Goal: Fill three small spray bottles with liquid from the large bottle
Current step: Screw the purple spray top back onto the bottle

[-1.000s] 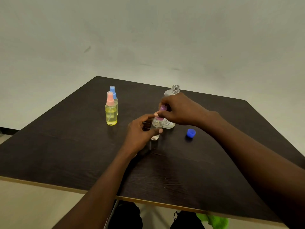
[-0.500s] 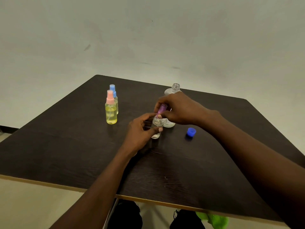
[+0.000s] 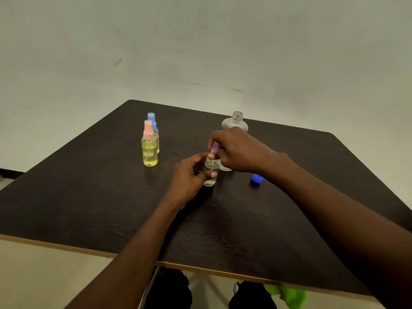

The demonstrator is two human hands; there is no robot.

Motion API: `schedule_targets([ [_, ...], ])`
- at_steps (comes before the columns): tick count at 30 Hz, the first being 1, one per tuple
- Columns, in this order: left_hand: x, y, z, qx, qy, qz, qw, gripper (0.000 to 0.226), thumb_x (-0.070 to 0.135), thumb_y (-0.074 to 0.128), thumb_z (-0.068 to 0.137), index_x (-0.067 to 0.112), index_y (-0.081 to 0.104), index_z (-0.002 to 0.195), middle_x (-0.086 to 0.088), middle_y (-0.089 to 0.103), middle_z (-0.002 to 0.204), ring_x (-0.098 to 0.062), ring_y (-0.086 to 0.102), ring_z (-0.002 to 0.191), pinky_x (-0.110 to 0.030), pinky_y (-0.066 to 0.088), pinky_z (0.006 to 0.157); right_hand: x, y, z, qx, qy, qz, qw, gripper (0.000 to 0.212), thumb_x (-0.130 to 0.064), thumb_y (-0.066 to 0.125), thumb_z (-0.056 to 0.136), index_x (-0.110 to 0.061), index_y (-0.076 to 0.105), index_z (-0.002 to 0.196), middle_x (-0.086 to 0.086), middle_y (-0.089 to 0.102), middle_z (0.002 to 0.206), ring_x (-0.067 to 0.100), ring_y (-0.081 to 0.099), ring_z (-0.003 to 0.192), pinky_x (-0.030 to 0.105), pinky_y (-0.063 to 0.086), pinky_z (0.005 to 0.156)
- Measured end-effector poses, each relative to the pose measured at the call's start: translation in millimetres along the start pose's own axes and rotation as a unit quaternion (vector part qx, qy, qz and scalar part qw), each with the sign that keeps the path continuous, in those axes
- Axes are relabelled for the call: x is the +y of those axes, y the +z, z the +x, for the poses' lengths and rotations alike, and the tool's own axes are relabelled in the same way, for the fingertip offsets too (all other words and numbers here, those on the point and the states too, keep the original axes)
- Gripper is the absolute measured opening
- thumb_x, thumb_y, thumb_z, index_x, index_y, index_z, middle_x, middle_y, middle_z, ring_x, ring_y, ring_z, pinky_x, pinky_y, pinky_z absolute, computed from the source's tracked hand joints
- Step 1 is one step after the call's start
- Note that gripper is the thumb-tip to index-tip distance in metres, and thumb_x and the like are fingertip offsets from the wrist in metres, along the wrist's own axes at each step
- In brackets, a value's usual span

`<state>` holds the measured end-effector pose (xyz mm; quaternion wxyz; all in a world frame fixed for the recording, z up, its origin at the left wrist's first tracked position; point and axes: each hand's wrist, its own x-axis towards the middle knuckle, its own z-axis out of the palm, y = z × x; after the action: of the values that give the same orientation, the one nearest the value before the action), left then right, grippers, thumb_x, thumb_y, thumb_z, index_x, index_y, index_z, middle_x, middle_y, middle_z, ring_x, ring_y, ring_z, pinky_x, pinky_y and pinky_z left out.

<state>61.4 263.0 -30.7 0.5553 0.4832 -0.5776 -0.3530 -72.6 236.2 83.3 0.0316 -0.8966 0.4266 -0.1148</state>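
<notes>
A small clear spray bottle (image 3: 210,170) stands on the dark table (image 3: 89,197) near its middle. My left hand (image 3: 189,177) grips its body. My right hand (image 3: 236,150) is closed on its purple spray cap (image 3: 215,146), which sits tilted at the bottle's neck. Right behind my right hand stands the large clear bottle (image 3: 236,121), uncapped and partly hidden. To the left, two small spray bottles hold yellow liquid: a pink-capped one (image 3: 149,150) in front and a blue-capped one (image 3: 153,126) behind it.
The large bottle's blue cap (image 3: 257,178) lies on the table by my right wrist. The table's near edge (image 3: 200,268) runs across the bottom. Below it are dark shoes and a green cloth (image 3: 287,294) on the floor.
My right hand has lifted and tilted the purple cap at the small bottle's neck. My left hand has kept its hold on the bottle. The other bottles have not moved.
</notes>
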Motion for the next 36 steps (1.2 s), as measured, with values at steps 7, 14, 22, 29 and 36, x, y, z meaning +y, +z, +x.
schedule_targets([
  [7,2.7,0.0,0.9,0.022,-0.003,0.022,1.0,0.043,-0.002,0.075,0.074,0.026,0.069,0.105,0.006,0.074,0.092,-0.007,0.07,0.09,-0.022,0.055,0.081,-6.1,18.9,-5.1,0.074,0.02,0.02,0.997,0.012,-0.021,0.063,0.084,-0.013,0.055,0.089,0.003,0.063,0.095,0.016,0.055,0.081,0.028,0.043,0.068],
  [14,10.4,2.4,-2.2,0.048,-0.001,0.056,0.997,0.042,-0.009,0.072,0.073,0.013,0.07,0.109,0.009,0.071,0.082,0.011,0.066,0.069,-0.006,0.049,0.061,-13.6,32.5,-2.5,0.124,0.09,0.024,0.988,0.015,-0.022,0.063,0.083,-0.013,0.053,0.089,0.003,0.059,0.093,0.02,0.057,0.08,0.032,0.045,0.064],
  [22,13.6,5.8,-9.6,0.061,-0.001,0.08,0.995,0.039,-0.001,0.073,0.077,0.017,0.07,0.111,0.014,0.069,0.082,0.007,0.066,0.073,-0.003,0.048,0.066,-11.9,31.9,-8.2,0.119,0.09,0.055,0.987,0.014,-0.022,0.061,0.084,-0.011,0.054,0.089,0.002,0.06,0.089,0.021,0.057,0.077,0.035,0.049,0.065],
  [29,14.9,-17.1,-28.5,0.037,-0.006,0.07,0.997,0.071,0.006,0.084,0.07,0.025,0.056,0.132,0.005,0.066,0.109,-0.009,0.066,0.099,-0.024,0.055,0.087,-4.1,28.6,-39.6,0.117,0.146,0.25,0.95,0.051,-0.052,0.064,0.084,-0.024,0.049,0.124,-0.01,0.063,0.101,0.004,0.063,0.086,0.018,0.051,0.074],
  [36,12.5,-75.5,-35.1,0.253,0.01,0.122,0.96,0.023,0.013,0.074,0.082,0.019,0.066,0.103,0.001,0.067,0.088,-0.008,0.063,0.08,-0.018,0.052,0.07,-6.6,53.6,-51.0,0.1,0.201,0.323,0.919,0.066,-0.05,0.075,0.075,-0.026,0.045,0.129,-0.007,0.06,0.117,0.004,0.062,0.093,0.012,0.044,0.071],
])
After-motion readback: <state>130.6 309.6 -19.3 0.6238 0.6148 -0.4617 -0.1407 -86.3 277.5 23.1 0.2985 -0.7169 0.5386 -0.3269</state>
